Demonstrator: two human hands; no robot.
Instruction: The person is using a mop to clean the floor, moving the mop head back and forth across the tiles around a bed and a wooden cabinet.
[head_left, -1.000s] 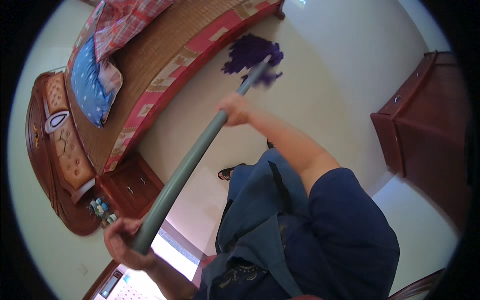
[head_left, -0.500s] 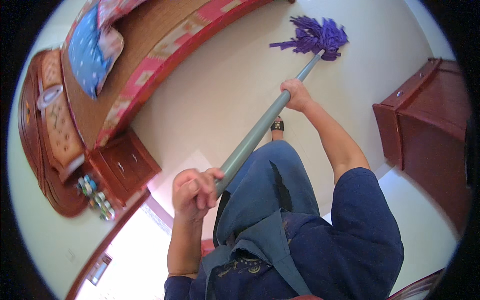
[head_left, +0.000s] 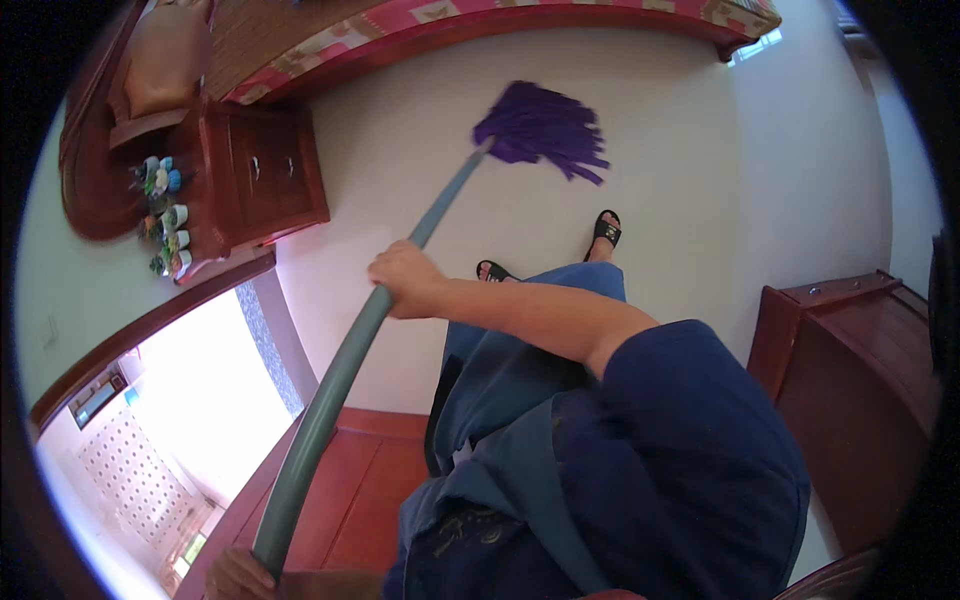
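A mop with a purple strip head (head_left: 540, 130) and a grey-green handle (head_left: 345, 385) slants from the far floor to the lower left. My right hand (head_left: 405, 280) is wrapped round the handle partway along, the arm reaching across my apron. Close to the lower edge, my left hand (head_left: 240, 575) grips the handle's near end; part of this hand is cut off by the picture. The mop's strips fan out to the right over the pale floor (head_left: 400, 150), just beyond my sandalled feet (head_left: 603, 235).
A bed (head_left: 560, 22) with a patterned side runs along the far edge. Left of the mop stands a reddish-brown nightstand (head_left: 265, 170), with small potted plants (head_left: 172, 240) beside it. A dark red cabinet (head_left: 850, 370) is at right. A bright doorway (head_left: 210, 360) lies at lower left.
The mop head has swung left and nearer. My right hand has come left across my body, and my left hand has dropped to the lower left, closing on the handle. The view has shifted.
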